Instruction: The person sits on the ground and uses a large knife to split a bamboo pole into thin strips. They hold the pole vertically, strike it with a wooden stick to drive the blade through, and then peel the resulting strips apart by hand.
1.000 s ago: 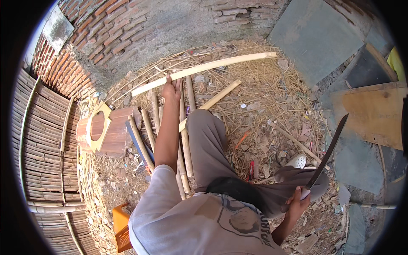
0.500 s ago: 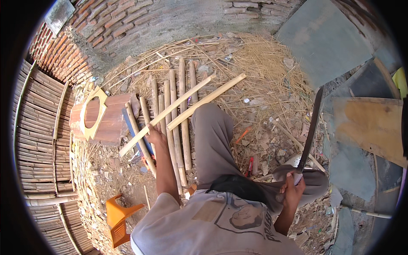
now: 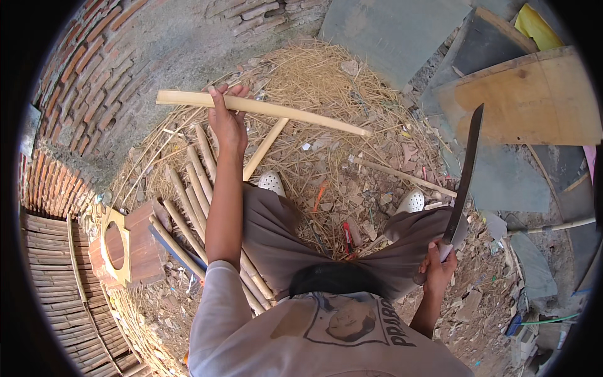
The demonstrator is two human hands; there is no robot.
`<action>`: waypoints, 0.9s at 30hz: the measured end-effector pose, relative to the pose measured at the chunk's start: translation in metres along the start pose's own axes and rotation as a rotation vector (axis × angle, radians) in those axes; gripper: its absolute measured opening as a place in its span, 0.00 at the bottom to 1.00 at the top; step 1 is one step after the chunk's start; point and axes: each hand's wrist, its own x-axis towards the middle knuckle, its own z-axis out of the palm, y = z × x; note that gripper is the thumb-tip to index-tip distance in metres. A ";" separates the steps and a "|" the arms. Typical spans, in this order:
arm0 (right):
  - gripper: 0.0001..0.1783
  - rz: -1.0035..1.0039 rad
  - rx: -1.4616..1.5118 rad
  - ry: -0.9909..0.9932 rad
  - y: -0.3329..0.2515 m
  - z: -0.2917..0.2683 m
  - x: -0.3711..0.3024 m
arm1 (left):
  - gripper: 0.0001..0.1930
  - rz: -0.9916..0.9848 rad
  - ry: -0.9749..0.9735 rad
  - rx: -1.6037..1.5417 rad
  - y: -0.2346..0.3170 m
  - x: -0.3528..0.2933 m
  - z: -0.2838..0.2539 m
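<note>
My left hand [image 3: 227, 119] is closed around a pale split bamboo strip [image 3: 301, 115], gripping it nearer its left end. The strip lies almost crosswise in front of me, its right end sloping slightly downward. Under it, a second bamboo strip [image 3: 265, 149] leans toward my left leg. On the right, my right hand [image 3: 434, 269] grips the light handle of a machete [image 3: 467, 169] beside my right knee. Its long dark blade points up and away from me. Several round bamboo poles [image 3: 200, 171] lie side by side at my left, partly behind my left forearm.
A brown wooden board [image 3: 143, 232] with a yellow cut-out frame [image 3: 115, 246] sits at far left. A red-handled tool [image 3: 347, 235] lies between my legs. Straw [image 3: 326, 75] and rubble cover the ground. Grey sheets [image 3: 389, 38] and a stained wooden panel [image 3: 521, 100] are at right.
My left hand has lifted the bamboo strip forward and swung it from a slant to nearly crosswise. The view has turned rightward. My right hand keeps hold of the machete, with its blade still raised.
</note>
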 end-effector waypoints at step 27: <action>0.25 1.238 -0.764 0.953 0.373 -0.168 -0.163 | 0.22 -0.071 -0.018 0.230 -0.082 -0.044 0.083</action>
